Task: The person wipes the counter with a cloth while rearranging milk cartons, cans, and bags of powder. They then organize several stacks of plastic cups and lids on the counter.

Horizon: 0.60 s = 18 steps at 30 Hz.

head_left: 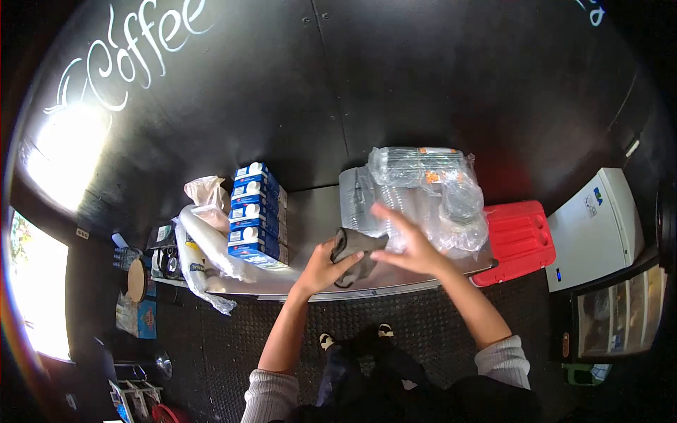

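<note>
A crumpled grey-brown cloth [358,255] with a dark edge is gripped in my left hand [324,268], thumb across its front, over the front part of the metal counter [310,211]. My right hand [416,252] is open just to the right, fingers apart, its thumb at the cloth's right edge. Behind that hand stand stacks of clear plastic cups [356,201] and a plastic-wrapped bundle of lids and cups [462,204]. To the left of my left hand is a row of blue and white cartons [248,211].
Clear plastic cup sleeves [211,243] and a beige bag [206,194] lie left of the cartons. A red plastic case [518,240] and a small white fridge [592,229] stand to the right. A black wall [423,77] rises behind the counter.
</note>
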Tool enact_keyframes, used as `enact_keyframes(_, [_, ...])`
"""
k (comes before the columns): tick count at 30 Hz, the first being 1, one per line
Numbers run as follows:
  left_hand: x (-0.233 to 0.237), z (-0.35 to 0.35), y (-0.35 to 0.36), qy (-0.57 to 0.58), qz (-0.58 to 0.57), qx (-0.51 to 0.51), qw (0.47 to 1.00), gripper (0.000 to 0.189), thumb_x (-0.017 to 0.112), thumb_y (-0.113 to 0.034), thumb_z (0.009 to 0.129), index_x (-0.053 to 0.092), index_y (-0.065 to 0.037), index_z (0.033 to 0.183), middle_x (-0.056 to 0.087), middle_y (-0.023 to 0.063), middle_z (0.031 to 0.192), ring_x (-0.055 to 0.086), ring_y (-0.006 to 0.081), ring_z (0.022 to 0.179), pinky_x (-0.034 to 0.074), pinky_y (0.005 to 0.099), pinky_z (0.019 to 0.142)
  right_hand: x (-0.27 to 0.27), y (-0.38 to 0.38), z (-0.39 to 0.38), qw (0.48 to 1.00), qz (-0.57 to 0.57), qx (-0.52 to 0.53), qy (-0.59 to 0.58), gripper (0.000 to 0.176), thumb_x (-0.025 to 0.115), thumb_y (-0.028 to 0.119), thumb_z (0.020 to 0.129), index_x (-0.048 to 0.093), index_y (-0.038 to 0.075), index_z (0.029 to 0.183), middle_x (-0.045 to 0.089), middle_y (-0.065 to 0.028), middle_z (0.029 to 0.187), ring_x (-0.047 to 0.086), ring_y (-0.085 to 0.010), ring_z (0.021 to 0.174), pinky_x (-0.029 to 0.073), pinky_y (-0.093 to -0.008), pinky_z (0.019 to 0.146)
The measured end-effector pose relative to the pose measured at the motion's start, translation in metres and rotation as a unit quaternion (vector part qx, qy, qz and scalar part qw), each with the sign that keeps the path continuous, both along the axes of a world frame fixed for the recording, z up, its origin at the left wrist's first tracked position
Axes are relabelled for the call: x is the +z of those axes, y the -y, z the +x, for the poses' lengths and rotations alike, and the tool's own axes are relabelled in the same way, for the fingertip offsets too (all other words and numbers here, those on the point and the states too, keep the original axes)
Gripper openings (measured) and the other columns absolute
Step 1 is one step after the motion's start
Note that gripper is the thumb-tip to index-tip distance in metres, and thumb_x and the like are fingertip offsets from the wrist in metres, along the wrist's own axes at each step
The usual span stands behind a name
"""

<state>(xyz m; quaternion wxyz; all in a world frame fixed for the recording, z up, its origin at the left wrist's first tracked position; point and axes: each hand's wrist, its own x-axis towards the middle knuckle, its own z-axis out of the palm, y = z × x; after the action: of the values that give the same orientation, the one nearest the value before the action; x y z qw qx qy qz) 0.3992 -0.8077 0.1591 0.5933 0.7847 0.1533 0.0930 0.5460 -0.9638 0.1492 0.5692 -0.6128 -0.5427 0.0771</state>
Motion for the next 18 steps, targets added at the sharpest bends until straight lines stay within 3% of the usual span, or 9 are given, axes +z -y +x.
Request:
enact_keyframes(2, [-0.004,-0.009,-0.013,0.102,0.092,-0.007,0.991,0.024,0.071,-0.015,0.077,0.061,0.004,0.086,0.058,0.0070,0.071,0.051,0.0088,0.070,0.044,0.0278,0.063,-0.007,-0.016,-0.006,0.950,-0.269,0.120,-0.101,0.044,0.069,0.017,0.078,0.050,0.000,0.114,0.051,-0.0143,0.122,0.055,-0.0215,0.105,0.045,-0.0368,0.084])
enact_keyframes(3, [0.006,-0.014,-0.019,0.077,0.115,0.032,0.990,0.024,0.075,-0.014,0.071,0.062,0.004,0.079,0.057,0.0078,0.068,0.050,0.0100,0.065,0.043,0.0277,0.061,-0.017,-0.026,-0.010,0.950,-0.270,0.124,-0.100,0.044,0.069,0.017,0.078,0.050,0.000,0.114,0.051,-0.0143,0.122,0.055,-0.0215,0.105,0.045,-0.0368,0.084])
enact_keyframes(4, [0.002,-0.018,-0.034,0.029,0.203,0.033,0.978,0.031,0.075,-0.012,0.071,0.060,0.004,0.093,0.059,0.0051,0.077,0.049,0.0105,0.070,0.044,0.0276,0.063,-0.031,-0.039,-0.014,0.942,-0.288,0.108,-0.136,0.042,0.067,0.016,0.079,0.050,0.000,0.114,0.052,-0.0156,0.118,0.057,-0.0234,0.101,0.046,-0.0373,0.082])
enact_keyframes(6, [-0.013,-0.018,-0.053,0.100,0.267,0.115,0.952,0.045,0.077,-0.013,0.069,0.056,0.002,0.105,0.057,0.0102,0.087,0.052,0.0152,0.080,0.044,0.0292,0.069,-0.053,-0.060,-0.028,0.931,-0.308,0.095,-0.173,0.040,0.065,0.015,0.080,0.049,-0.001,0.114,0.053,-0.0169,0.114,0.058,-0.0254,0.098,0.048,-0.0379,0.079])
enact_keyframes(7, [-0.025,-0.020,-0.065,0.057,0.332,0.160,0.928,0.055,0.076,-0.012,0.070,0.049,0.000,0.116,0.053,0.0133,0.100,0.052,0.0195,0.090,0.043,0.0306,0.076,-0.060,-0.068,-0.038,0.968,-0.243,-0.017,-0.064,0.039,0.063,0.013,0.081,0.049,-0.001,0.114,0.052,-0.0175,0.112,0.057,-0.0279,0.098,0.047,-0.0384,0.081])
enact_keyframes(8, [-0.038,-0.021,-0.072,0.055,0.333,0.162,0.927,0.055,0.076,-0.012,0.070,0.049,0.000,0.116,0.053,0.0133,0.100,0.052,0.0195,0.090,0.043,0.0306,0.076,-0.069,-0.078,-0.044,0.976,-0.168,-0.129,0.048,0.037,0.061,0.012,0.081,0.049,-0.001,0.114,0.051,-0.0180,0.110,0.056,-0.0304,0.099,0.047,-0.0388,0.083])
enact_keyframes(9, [-0.051,-0.025,-0.078,0.089,0.326,0.197,0.921,0.056,0.074,-0.011,0.070,0.047,0.000,0.118,0.053,0.0145,0.101,0.052,0.0239,0.091,0.044,0.0337,0.078,-0.084,-0.089,-0.048,0.970,-0.163,-0.136,0.119,0.041,0.059,0.011,0.081,0.046,-0.002,0.118,0.047,-0.0182,0.118,0.051,-0.0343,0.106,0.045,-0.0405,0.087])
enact_keyframes(14, [-0.098,-0.048,-0.068,0.079,0.207,0.205,0.953,0.050,0.066,-0.008,0.075,0.046,0.001,0.120,0.053,0.0149,0.105,0.054,0.0268,0.096,0.044,0.0364,0.081,-0.168,-0.133,-0.069,0.932,-0.288,-0.002,0.218,0.057,0.051,0.027,0.087,0.033,0.000,0.134,0.025,-0.0166,0.143,0.029,-0.0321,0.131,0.032,-0.0453,0.102])
enact_keyframes(18, [-0.119,-0.048,-0.062,0.051,0.111,0.208,0.970,0.050,0.065,-0.008,0.077,0.045,-0.002,0.122,0.054,0.0111,0.107,0.054,0.0223,0.098,0.045,0.0351,0.077,-0.204,-0.147,-0.079,0.902,-0.301,-0.115,0.287,0.065,0.043,0.041,0.088,0.031,0.001,0.137,0.021,-0.0152,0.147,0.020,-0.0319,0.135,0.024,-0.0525,0.104])
